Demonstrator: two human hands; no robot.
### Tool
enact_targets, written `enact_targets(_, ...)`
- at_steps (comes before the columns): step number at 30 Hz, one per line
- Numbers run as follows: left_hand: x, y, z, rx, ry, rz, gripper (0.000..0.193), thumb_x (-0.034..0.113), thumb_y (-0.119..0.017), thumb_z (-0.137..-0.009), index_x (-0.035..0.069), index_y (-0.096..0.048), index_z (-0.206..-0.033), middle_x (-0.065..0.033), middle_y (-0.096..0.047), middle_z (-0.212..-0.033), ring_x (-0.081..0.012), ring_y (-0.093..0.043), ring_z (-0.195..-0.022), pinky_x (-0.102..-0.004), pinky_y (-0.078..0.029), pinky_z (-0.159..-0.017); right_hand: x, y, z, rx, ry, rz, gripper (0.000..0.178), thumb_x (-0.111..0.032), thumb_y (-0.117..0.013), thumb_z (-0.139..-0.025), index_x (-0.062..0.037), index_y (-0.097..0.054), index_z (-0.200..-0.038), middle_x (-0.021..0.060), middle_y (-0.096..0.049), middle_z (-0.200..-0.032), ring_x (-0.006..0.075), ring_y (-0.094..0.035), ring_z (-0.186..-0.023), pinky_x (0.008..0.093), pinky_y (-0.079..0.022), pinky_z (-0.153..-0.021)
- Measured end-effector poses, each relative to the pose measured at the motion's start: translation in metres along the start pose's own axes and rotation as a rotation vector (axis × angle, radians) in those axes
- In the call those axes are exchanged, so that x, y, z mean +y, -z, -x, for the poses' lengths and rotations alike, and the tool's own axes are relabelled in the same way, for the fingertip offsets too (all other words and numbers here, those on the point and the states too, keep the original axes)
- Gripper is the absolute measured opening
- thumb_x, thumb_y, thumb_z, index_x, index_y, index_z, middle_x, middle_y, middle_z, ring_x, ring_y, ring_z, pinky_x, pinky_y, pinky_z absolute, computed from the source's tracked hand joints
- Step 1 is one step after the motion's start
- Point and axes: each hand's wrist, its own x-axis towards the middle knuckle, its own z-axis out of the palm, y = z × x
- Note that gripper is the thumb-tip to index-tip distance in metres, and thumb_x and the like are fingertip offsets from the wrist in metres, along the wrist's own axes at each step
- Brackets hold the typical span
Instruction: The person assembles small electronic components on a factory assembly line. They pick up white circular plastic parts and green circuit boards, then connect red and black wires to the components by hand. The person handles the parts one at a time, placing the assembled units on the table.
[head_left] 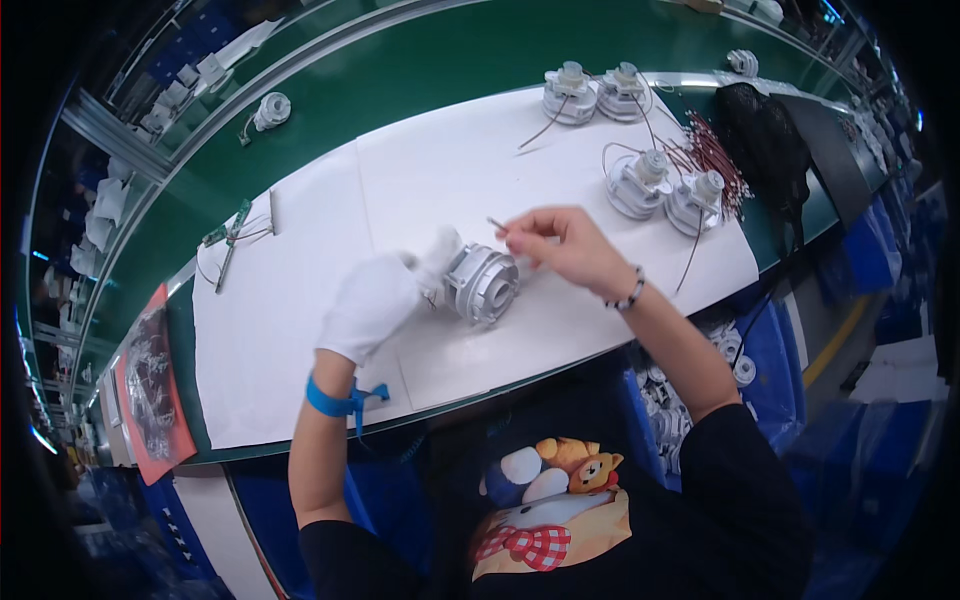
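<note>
My left hand point(375, 300), in a white glove, grips a white round plastic housing point(486, 286) from its left side. The housing is tilted, with a ringed round opening facing right and toward me. Just above and to the right, my bare right hand point(568, 245) pinches a small thin piece point(496, 224) between thumb and forefinger. Its tip points up and left; it is too small to name. A little wire shows beneath the glove. The glove hides the housing's left side.
White sheets point(290, 350) cover the green table point(420, 60). Several similar housings with wires point(640, 184) stand at the right, beside a bundle of brown wires point(712, 165) and a black mesh bag point(760, 150). Small green circuit boards point(232, 232) lie left. A blue bin point(770, 360) of white parts sits lower right.
</note>
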Motion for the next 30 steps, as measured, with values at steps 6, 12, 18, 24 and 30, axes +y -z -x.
enact_targets(6, 0.010, -0.035, 0.015, -0.133, 0.084, 0.513, 0.050, 0.034, -0.068, -0.076, -0.006, -0.055, -0.103, -0.0086, -0.063, -0.080, -0.0133, -0.060, -0.076, -0.0249, -0.047, -0.071, 0.021, -0.035, 0.032, 0.303, 0.144, -0.212, 0.008, -0.002, -0.061, -0.079, 0.0037, -0.063, -0.084, 0.0073, -0.061, -0.086, 0.0105, -0.058, -0.075, 0.0214, -0.049, -0.057)
enact_targets(12, -0.008, -0.066, 0.024, 0.174, -0.447, 0.641, 0.060, -0.004, -0.063, -0.074, 0.001, -0.035, -0.127, -0.0132, -0.050, -0.119, -0.0223, -0.053, -0.106, -0.0313, -0.044, -0.089, 0.022, -0.037, 0.047, 0.297, 0.558, 0.196, 0.009, 0.003, -0.064, -0.072, 0.0003, -0.064, -0.081, 0.0100, -0.061, -0.087, 0.0198, -0.059, -0.078, 0.0246, -0.049, -0.069)
enact_targets(18, -0.031, -0.059, 0.027, 0.055, -0.411, 0.399, 0.058, -0.005, -0.059, -0.074, 0.000, -0.036, -0.127, -0.0182, -0.051, -0.116, -0.0271, -0.052, -0.109, -0.0333, -0.043, -0.091, 0.021, -0.041, 0.073, 0.178, 0.865, 0.647, 0.015, 0.002, -0.065, -0.064, -0.0014, -0.061, -0.078, 0.0095, -0.062, -0.092, 0.0232, -0.060, -0.081, 0.0280, -0.052, -0.065)
enact_targets(24, 0.006, -0.036, 0.041, -0.161, -0.439, 0.431, 0.062, 0.020, -0.070, -0.069, -0.002, -0.044, -0.121, -0.0211, -0.053, -0.113, -0.0332, -0.054, -0.104, -0.0369, -0.043, -0.089, 0.032, -0.044, 0.092, -0.011, 0.921, 0.741, 0.015, -0.005, -0.058, -0.064, 0.0012, -0.059, -0.077, 0.0115, -0.061, -0.089, 0.0223, -0.059, -0.081, 0.0279, -0.051, -0.065)
enact_targets(30, 0.040, -0.052, 0.038, 0.101, -0.442, -0.002, 0.060, 0.021, -0.070, -0.069, 0.000, -0.046, -0.120, -0.0187, -0.054, -0.113, -0.0314, -0.056, -0.100, -0.0344, -0.044, -0.087, 0.035, -0.038, 0.104, -0.121, 0.904, 0.571, 0.018, -0.006, -0.063, -0.066, -0.0009, -0.061, -0.083, 0.0081, -0.059, -0.077, 0.0205, -0.055, -0.065, 0.0282, -0.047, -0.057)
